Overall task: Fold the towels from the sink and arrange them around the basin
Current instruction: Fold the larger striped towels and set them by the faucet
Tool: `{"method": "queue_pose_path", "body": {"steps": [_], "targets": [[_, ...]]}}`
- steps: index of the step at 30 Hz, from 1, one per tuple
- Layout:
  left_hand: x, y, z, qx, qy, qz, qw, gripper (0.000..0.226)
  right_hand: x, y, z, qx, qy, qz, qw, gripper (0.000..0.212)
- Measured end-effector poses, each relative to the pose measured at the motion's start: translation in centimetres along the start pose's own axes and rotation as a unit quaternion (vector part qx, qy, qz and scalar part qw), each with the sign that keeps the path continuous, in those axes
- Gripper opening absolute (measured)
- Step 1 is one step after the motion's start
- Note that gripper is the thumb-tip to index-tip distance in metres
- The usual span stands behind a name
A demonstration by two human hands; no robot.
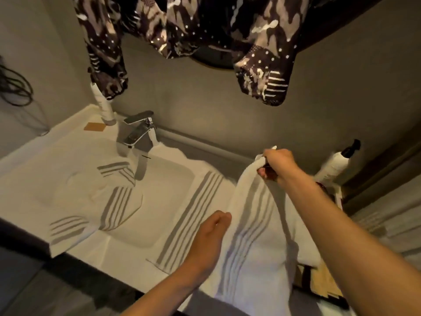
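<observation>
From the head camera, my right hand (pixel 276 164) was clenched on the top corner of a striped towel (pixel 255 236), which hung with its long axis running down toward me, right of the basin (pixel 145 201). My left hand (pixel 210 233) was open, nearer its lower edge.

Dim warm light, grey wall (pixel 205 106), patterned garment (pixel 182 26) hanging overhead, dark cable (pixel 16 87) at left
</observation>
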State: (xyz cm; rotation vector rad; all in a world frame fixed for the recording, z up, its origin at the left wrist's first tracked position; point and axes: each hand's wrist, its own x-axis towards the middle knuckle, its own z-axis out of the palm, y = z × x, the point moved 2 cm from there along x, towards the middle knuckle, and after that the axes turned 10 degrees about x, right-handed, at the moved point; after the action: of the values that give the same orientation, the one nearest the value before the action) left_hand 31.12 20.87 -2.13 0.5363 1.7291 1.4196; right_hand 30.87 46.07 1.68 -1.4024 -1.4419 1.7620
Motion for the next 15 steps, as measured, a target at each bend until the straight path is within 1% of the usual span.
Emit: {"method": "queue_pose_path", "body": {"steps": [1,2,4,5,6,7,8,9,10,12,14,15], "targets": [[0.7,-1.0,-2.2,-0.001,0.028,-0.031,0.999,0.009,0.5,0.6,2.4,-0.008,-0.011,-0.003,1.000,0.016],[1.9,-2.4,-4.6,0.026,0.050,-0.047,0.997,0.016,1.3,1.3,5.0,-0.009,-0.027,-0.003,1.000,0.019],[4.2,-5.9,-9.0,0.152,0.062,-0.080,0.983,0.027,2.3,4.0,9.2,-0.010,-0.075,0.005,0.997,0.032],[5.2,-8.1,-11.2,0.222,0.060,-0.112,0.967,0.026,3.1,6.1,10.9,-0.043,-0.093,-0.001,0.995,0.040],[6.0,-10.2,-13.2,0.295,0.057,-0.148,0.942,0.020,3.4,8.2,11.7,-0.101,-0.097,-0.015,0.990,0.043],[6.6,-12.0,-15.0,0.362,0.051,-0.172,0.915,0.018,3.3,10.3,11.8,-0.164,-0.091,-0.036,0.982,0.041],[7.3,-13.4,-16.4,0.409,0.056,-0.176,0.893,0.018,3.2,12.3,11.5,-0.231,-0.086,-0.057,0.967,0.036],[8.0,-14.4,-17.3,0.442,0.070,-0.166,0.879,0.018,2.6,14.0,10.9,-0.296,-0.082,-0.082,0.948,0.029],[8.9,-14.6,-17.6,0.453,0.088,-0.142,0.876,0.016,1.9,15.4,10.3,-0.354,-0.089,-0.117,0.924,0.025],[11.4,-14.1,-17.0,0.431,0.109,-0.091,0.891,0.012,0.4,17.6,9.7,-0.417,-0.117,-0.177,0.884,0.023],[15.0,-12.9,-15.5,0.397,0.117,-0.033,0.910,0.018,-0.4,19.2,9.4,-0.440,-0.137,-0.239,0.855,0.024],[16.9,-12.0,-14.7,0.395,0.123,0.003,0.910,0.024,-0.6,19.5,9.2,-0.444,-0.139,-0.267,0.844,0.023]]}}
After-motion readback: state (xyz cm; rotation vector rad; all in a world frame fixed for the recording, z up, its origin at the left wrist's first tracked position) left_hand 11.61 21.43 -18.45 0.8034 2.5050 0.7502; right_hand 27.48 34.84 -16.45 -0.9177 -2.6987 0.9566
